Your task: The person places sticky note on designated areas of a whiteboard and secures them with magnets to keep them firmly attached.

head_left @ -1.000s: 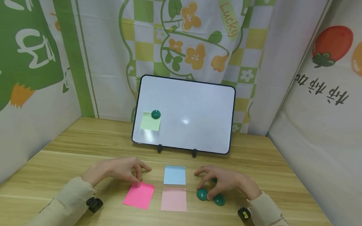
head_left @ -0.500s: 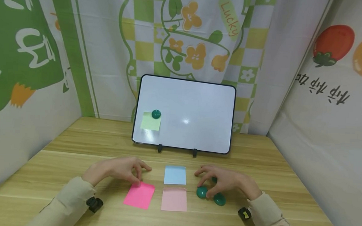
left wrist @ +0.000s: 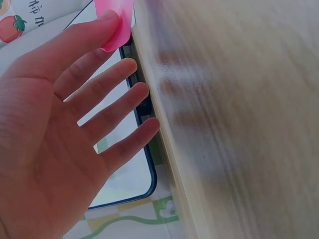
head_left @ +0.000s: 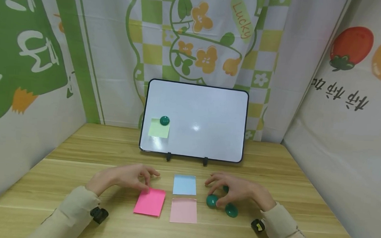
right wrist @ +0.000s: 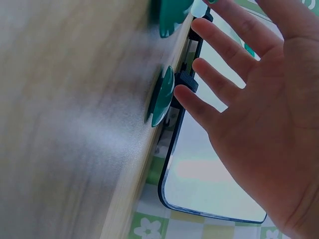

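My left hand (head_left: 132, 176) pinches the top edge of a bright pink sticky note (head_left: 150, 202) between thumb and index finger. In the left wrist view the note (left wrist: 119, 30) curves away from the thumb, the other fingers spread. My right hand (head_left: 235, 188) pinches a round green magnet (head_left: 211, 201) between thumb and index finger, close over the table. A second green magnet (head_left: 231, 210) lies just below that hand, and a third magnet (head_left: 226, 188) is partly hidden behind it. Between the hands, a blue sticky note (head_left: 184, 185) lies above a pale pink one (head_left: 184, 211).
A whiteboard (head_left: 206, 119) with a black frame stands on small black feet (head_left: 205, 161) at the back of the wooden table (head_left: 112, 147). A green magnet (head_left: 165, 120) holds a light green note (head_left: 158, 130) at its lower left. Printed curtains (head_left: 110, 58) surround the table.
The bright pink note has shifted slightly up and right and turned a little in my left hand. The magnet in my right hand has moved slightly up and left.
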A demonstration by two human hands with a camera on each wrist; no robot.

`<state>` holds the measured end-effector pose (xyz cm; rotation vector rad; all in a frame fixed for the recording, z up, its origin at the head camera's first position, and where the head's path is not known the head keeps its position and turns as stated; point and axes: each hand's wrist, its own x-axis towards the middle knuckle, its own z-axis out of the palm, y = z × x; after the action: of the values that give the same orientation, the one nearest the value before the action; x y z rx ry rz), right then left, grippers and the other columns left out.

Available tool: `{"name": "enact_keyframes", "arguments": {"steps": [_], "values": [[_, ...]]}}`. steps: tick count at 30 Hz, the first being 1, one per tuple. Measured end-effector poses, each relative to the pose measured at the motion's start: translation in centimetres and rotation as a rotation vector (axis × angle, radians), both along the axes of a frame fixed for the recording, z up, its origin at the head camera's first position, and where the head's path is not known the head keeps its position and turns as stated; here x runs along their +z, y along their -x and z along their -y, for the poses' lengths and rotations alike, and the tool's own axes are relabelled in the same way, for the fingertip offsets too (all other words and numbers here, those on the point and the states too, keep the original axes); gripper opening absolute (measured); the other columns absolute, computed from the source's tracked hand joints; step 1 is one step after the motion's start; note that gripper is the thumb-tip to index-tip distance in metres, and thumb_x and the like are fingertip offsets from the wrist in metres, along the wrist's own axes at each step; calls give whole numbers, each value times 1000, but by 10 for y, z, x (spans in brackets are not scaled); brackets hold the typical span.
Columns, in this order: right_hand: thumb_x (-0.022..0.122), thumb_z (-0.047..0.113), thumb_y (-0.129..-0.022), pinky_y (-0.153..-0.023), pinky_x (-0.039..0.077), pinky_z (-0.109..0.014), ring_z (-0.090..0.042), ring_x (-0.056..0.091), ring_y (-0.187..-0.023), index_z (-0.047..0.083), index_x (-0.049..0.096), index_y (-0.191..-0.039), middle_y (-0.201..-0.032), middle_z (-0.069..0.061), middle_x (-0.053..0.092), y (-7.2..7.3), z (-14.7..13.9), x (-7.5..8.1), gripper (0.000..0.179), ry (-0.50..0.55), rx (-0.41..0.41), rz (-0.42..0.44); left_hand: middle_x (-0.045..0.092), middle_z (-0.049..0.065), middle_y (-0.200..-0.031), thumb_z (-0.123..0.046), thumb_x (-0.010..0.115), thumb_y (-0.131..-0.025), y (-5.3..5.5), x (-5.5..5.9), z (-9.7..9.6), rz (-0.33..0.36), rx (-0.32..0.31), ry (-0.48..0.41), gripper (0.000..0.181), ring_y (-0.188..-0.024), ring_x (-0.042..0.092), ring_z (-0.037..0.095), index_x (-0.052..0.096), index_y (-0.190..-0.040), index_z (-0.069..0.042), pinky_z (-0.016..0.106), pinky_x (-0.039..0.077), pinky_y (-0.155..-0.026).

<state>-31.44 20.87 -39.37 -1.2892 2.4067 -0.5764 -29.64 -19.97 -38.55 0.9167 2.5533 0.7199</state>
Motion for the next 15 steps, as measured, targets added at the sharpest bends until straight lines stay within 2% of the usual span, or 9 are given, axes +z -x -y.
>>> {"name": "enact_keyframes", "arguments": {"steps": [10, 15], "values": [[74, 36, -84, -116, 21, -68, -38, 26, -147, 26, 71, -118, -147, -3, 50, 1, 0, 1, 35, 37, 13, -2, 57, 9, -144, -26, 72, -88, 2, 2, 1, 5, -7, -12, 6, -139, 42, 44, 72, -83, -23, 66, 33, -111], [74, 36, -85, -116, 23, -68, -38, 30, -146, 23, 71, -118, -146, -3, 52, 1, 0, 2, 35, 53, 24, -36, 57, 9, -143, -26, 72, -88, 1, 2, 2, -11, -13, -14, 7, -139, 43, 43, 73, -85, -20, 66, 34, -111]]}}
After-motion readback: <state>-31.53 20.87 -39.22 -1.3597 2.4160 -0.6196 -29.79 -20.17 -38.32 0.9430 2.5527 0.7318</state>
